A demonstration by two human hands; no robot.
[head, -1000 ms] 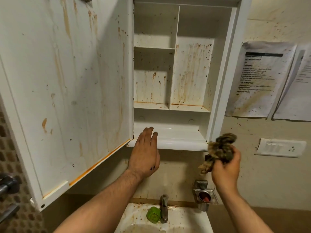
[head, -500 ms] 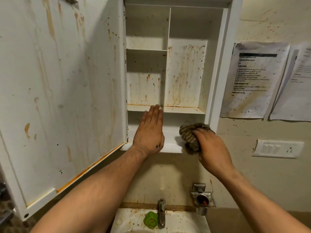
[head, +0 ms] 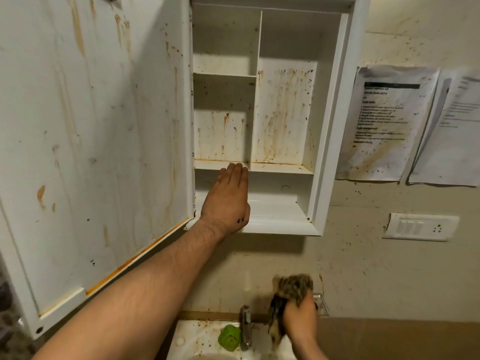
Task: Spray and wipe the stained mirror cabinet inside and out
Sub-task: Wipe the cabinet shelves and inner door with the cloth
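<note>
The white mirror cabinet (head: pixel 335 126) hangs open on the wall, its back panels streaked with brown and orange stains. Its door (head: pixel 98 141) swings out to the left, the inner face stained too. My left hand (head: pixel 228 201) lies flat with straight fingers in the bottom compartment, fingertips at the edge of the middle shelf (head: pixel 280 168). My right hand (head: pixel 298 318) is low over the sink and grips a bunched brown striped cloth (head: pixel 291 289). The bottom shelf (head: pixel 275 214) looks clean white.
Below is a stained sink (head: pixel 197 341) with a metal tap (head: pixel 246 326) and a green object (head: pixel 230 337) beside it. Two soiled paper sheets (head: pixel 384 120) hang on the wall at right, above a white switch plate (head: pixel 420 227).
My right hand pulled the cloth off the bottom shelf and dropped down to beside the tap. My left hand stays flat in the bottom compartment.
</note>
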